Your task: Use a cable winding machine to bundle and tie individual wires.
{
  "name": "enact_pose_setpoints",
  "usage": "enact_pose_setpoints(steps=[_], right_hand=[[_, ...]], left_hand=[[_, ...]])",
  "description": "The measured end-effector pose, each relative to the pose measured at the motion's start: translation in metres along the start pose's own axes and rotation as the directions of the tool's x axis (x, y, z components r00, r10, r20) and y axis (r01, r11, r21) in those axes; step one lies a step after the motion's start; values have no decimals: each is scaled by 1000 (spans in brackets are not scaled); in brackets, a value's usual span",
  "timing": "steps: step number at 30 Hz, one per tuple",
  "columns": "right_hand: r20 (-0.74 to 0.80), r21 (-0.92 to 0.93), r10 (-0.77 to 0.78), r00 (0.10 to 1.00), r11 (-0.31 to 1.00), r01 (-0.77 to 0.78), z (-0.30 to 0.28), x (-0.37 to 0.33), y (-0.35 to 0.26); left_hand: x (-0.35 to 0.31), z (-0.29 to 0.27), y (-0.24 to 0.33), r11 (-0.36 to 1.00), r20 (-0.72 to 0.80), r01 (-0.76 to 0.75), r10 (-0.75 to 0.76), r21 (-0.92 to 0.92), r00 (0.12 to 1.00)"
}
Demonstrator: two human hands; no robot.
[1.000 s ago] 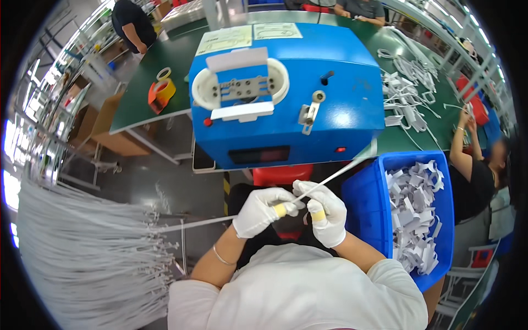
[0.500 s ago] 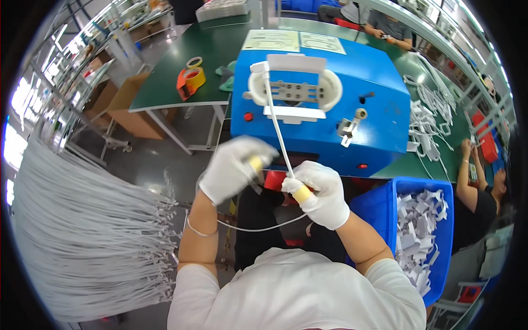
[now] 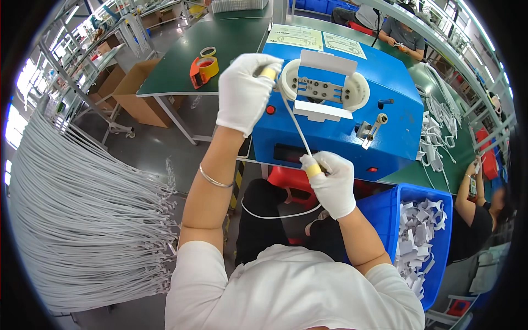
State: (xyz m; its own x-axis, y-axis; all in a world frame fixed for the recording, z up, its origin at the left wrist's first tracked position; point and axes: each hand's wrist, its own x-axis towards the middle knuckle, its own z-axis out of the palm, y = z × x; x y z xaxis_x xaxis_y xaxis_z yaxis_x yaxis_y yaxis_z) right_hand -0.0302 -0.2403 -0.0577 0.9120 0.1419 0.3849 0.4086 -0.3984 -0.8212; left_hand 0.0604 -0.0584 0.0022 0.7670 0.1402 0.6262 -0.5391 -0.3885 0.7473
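My left hand [image 3: 246,93], in a white glove with yellow tape on a finger, is raised at the left side of the round winding head [image 3: 322,89] on a blue machine [image 3: 335,140]. Its fingers are closed on the upper end of a white cable [image 3: 297,127]. From there the cable slants down to my right hand [image 3: 334,184], gloved and taped likewise, which pinches it in front of the machine. The cable's slack loops below, over my lap. A white card piece [image 3: 328,62] stands up on the winding head, with another flap at its near side.
A thick bundle of white cables [image 3: 88,220] hangs at the left. A blue bin [image 3: 389,220] of white card scraps stands at the right. Tape rolls in an orange dispenser [image 3: 203,70] lie on the green table [image 3: 165,82]. Coiled cables [image 3: 434,129] and co-workers are farther right.
My left hand has moved up and away, from near my right hand to the winding head's left side. The right hand has stayed low, holding the cable. The view has shifted slightly.
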Motion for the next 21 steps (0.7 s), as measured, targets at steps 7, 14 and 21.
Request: enact_pose_setpoints(steps=[7, 14, 21], right_hand=[[-20, 159, 382, 924, 913, -375, -74, -25, 17], [-378, -132, 114, 919, 976, -176, -183, 21, 27], [-183, -166, 146, 972, 970, -177, -189, 75, 53]], left_hand=[[-15, -1, -8, 990, -18, 44, -47, -136, 999], [-115, 7, -61, 918, 276, 351, -294, -186, 915], [-279, 63, -182, 889, 942, -321, -334, 327, 36]])
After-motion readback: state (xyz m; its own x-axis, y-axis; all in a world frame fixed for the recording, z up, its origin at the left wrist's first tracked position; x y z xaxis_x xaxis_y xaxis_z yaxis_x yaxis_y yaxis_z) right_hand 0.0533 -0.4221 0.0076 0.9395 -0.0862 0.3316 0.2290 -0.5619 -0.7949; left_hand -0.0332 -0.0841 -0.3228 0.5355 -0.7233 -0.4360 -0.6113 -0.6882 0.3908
